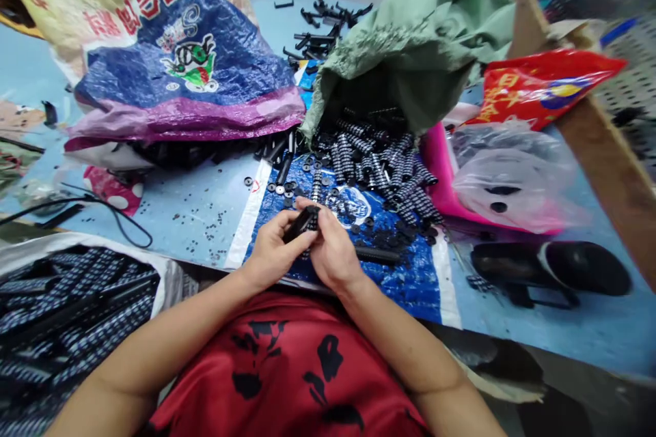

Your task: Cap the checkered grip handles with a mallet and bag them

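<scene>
Just above the table's near edge, my two hands meet. My left hand (271, 249) has its fingers wrapped round a dark, smooth black plastic piece (298, 224). Beside it, my right hand (335, 249) is closed on the near end of a ribbed black-and-white stick (317, 184), which seems to point away from me. Whether the two pieces are joined is hidden by my fingers. Beyond the hands lies a pile of similar ribbed pieces (379, 164), with small black washers (392, 237) scattered on a blue plastic sheet (420, 293).
A green woven sack (410, 27) opens over the pile. Left stands a printed blue-and-yellow bag (189, 48) with black tubes under it. At right are a pink bin (435, 157), a red packet (548, 85) and a black cylindrical device (551, 266). A sack of ribbed sticks (76, 314) is lower left.
</scene>
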The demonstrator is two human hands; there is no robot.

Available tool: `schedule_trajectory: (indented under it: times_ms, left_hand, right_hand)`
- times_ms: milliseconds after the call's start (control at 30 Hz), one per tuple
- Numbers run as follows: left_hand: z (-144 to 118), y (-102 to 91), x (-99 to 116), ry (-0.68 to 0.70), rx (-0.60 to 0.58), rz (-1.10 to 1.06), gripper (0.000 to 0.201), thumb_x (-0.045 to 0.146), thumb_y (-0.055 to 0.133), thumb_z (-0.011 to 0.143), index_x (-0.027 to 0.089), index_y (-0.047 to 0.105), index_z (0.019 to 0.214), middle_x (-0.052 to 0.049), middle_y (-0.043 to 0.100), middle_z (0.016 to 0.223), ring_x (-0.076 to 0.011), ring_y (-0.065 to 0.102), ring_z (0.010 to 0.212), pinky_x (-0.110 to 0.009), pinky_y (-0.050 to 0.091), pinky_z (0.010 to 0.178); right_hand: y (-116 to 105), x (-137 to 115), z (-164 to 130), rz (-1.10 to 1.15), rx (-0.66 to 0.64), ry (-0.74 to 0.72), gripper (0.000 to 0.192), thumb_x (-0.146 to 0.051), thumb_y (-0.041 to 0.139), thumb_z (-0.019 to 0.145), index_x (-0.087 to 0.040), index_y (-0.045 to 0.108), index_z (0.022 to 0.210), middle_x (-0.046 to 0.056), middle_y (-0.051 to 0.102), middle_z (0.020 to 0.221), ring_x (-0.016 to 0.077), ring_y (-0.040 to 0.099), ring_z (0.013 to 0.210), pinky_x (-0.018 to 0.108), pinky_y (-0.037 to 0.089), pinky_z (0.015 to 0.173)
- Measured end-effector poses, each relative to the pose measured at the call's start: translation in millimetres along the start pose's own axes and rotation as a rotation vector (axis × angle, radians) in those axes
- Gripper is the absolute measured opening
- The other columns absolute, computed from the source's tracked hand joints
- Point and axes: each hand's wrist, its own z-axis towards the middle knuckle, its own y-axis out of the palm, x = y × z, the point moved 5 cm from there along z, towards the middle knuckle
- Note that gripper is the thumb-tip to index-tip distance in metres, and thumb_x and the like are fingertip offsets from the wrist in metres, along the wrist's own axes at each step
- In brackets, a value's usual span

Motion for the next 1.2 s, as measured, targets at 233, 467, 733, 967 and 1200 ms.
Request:
schedule_trajectory:
  times_ms: [233,467,733,967,1200]
  left_hand:
    - [-14,-19.7,-2,-0.224,-0.074,-0.107,0.043,0.046,0.083,0.080,0.015,0.061,0.101,0.004,0.056,0.074,-0.0053,0.044,0.049,-0.020,0.036,0.044]
    - [-16,-14.8,-6,-0.189,0.051,-0.067,0.058,0.068,0.048,0.099,0.015,0.052,0.077,0.004,0.041,0.053,-0.0070,0.035,0.048,-0.022,0.030,0.048]
    - [-15,-15.0,-8,-0.163,0.050,-0.233,0.047,0.055,0.079,0.083,0.014,0.069,0.104,-0.002,0.068,0.091,-0.0100,0.059,0.082,-0.022,0.048,0.079]
    - [-11,-19.0,-26,-0.280,-0.018,-0.205,0.051,0.055,0.082,0.077,0.012,0.066,0.100,-0.003,0.068,0.085,-0.0113,0.061,0.073,-0.025,0.049,0.072]
    - [4,-68.1,-17,0.067,-0.035,0.514,0.026,0.040,0.069,0.090,0.016,0.069,0.101,-0.005,0.068,0.092,-0.0157,0.060,0.082,-0.029,0.044,0.079]
  right_hand:
    - [-12,-27,-21,-0.916,-0.407,-0.694,0.117,-0.050,0.086,0.078,-0.022,0.017,0.168,0.020,0.024,0.168,0.0332,0.023,0.158,0.054,0.037,0.124]
    - [1,-34,-29,-1.035,-0.336,-0.850,0.102,-0.048,0.082,0.084,-0.012,0.029,0.163,0.024,0.048,0.150,0.0319,0.045,0.147,0.051,0.046,0.119]
    - [1,-27,-36,-1.188,-0.244,-0.986,0.100,-0.034,0.081,0.085,-0.007,0.025,0.164,0.026,0.046,0.149,0.0330,0.048,0.143,0.047,0.049,0.117]
    - [-2,-14,-36,-1.261,-0.290,-0.855,0.102,-0.048,0.078,0.087,-0.007,0.025,0.164,0.027,0.046,0.151,0.0345,0.046,0.145,0.049,0.047,0.117]
    - [-51,-14,-37,-1.632,-0.250,-0.774,0.034,-0.031,0.069,0.096,-0.013,0.064,0.124,0.014,0.070,0.114,0.0292,0.066,0.108,0.042,0.054,0.090]
